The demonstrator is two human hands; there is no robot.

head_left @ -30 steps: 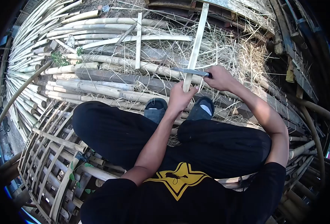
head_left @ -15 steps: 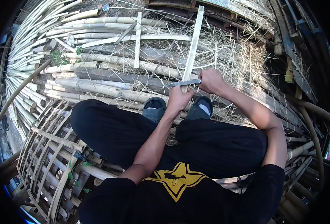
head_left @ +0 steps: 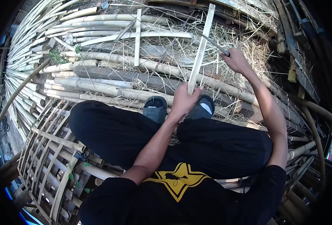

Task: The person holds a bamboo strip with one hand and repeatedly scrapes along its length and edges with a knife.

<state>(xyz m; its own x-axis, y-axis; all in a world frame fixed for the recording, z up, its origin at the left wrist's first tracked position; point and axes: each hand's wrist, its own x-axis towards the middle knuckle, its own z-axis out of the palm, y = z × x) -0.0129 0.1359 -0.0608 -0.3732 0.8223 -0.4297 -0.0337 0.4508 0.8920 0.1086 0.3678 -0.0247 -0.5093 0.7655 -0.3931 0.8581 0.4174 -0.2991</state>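
Note:
A flat, pale bamboo strip (head_left: 201,52) slants up and away from my left hand (head_left: 184,99), which is closed around its near end just above my shoes. My right hand (head_left: 236,60) grips a knife (head_left: 216,45) by its dark handle, out to the right of the strip. The narrow blade points up and left, its tip close to the strip's right edge in this view. Most of the handle is hidden inside my fist. Thin shavings (head_left: 226,75) lie loose under and around both hands.
Long bamboo poles (head_left: 98,88) lie across the ground ahead, with a big heap of them at the left. Another pale strip (head_left: 137,37) rests across the poles. A woven bamboo basket (head_left: 47,150) stands at my left, and stacked timber (head_left: 286,45) rises at the right.
My right hand has swung the knife up and right, away from the strip's near end by my left hand. The strip's far end has shifted slightly right.

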